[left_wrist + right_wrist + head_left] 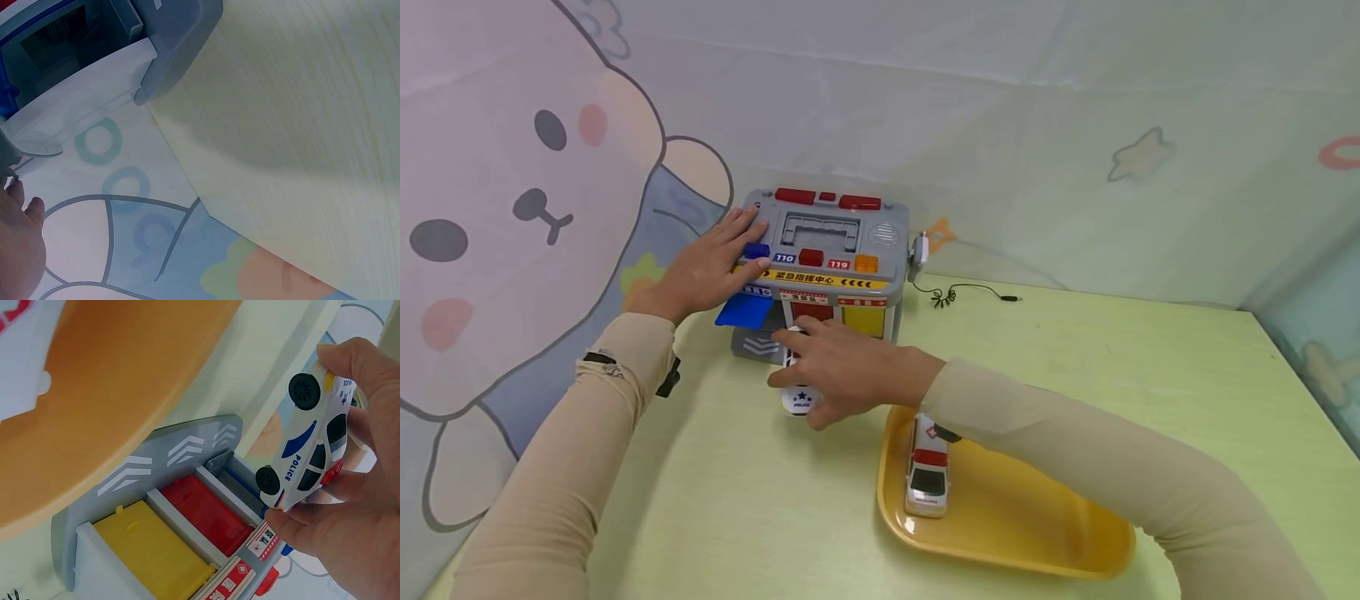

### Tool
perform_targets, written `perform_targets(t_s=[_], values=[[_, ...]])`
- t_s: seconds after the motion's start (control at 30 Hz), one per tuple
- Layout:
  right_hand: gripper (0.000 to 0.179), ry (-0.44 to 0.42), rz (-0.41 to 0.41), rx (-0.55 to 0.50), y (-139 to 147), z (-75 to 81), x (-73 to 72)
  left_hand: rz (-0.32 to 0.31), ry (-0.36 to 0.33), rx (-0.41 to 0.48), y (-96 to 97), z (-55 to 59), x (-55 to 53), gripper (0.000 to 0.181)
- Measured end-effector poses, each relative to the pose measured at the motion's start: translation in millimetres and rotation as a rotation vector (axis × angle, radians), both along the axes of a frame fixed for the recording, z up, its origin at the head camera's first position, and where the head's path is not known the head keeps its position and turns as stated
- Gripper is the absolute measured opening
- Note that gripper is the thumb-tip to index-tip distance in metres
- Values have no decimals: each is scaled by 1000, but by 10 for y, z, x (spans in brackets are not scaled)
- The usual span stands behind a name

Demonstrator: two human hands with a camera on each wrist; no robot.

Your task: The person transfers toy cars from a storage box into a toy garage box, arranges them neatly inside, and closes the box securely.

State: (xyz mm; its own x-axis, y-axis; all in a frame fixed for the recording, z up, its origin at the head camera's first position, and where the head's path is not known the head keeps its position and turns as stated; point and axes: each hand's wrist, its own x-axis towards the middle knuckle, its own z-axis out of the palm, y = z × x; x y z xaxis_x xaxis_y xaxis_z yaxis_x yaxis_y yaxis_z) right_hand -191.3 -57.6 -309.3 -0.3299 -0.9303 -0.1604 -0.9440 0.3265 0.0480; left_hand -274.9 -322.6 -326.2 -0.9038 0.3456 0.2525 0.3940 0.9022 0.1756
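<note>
A grey toy emergency station [891, 237] stands against the back wall, with a red door [203, 512], a yellow door [150, 550] and a raised blue door [745, 310]. My left hand [711, 262] rests on the left side of its roof, fingers spread. In front of the station my right hand [850, 371] grips a white toy police car [306, 440] between thumb and fingers. The right wrist view shows the car's side, wheels and red roof light. In the head view the hand covers much of the car, which lies near the ramp below the blue door.
A yellow tray [1000, 550] sits at the front right under my right forearm, holding a white toy ambulance [927, 479] at its left end. A thin black cable [973, 287] trails from a small grey piece [917, 254] at the station's right side.
</note>
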Motion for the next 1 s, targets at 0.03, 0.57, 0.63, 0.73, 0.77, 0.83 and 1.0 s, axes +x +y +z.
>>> perform_targets(t_s=[0.03, 0.57, 0.63, 0.73, 0.77, 0.83, 1.0], values=[[59, 2, 3, 0, -12, -6, -1, 0, 0, 0, -2, -2, 1, 70], [59, 6, -2, 25, -187, -97, -18, 4, -3, 4, -11, 3, 6, 69], [59, 12, 1, 32, -211, -112, -23, 8, -3, 2, -15, -2, 4, 69], [59, 18, 7, 37, -237, -126, -29, 11, 0, 2, -11, -7, 2, 69], [59, 20, 9, 39, -244, -130, -31, 10, 2, 3, -11, -9, 1, 69], [59, 27, 14, 43, -257, -134, -35, 10, 1, 5, -8, -12, 3, 69], [58, 46, 9, 61, -289, -156, -63, 6, -3, 15, 0, -9, 5, 69]])
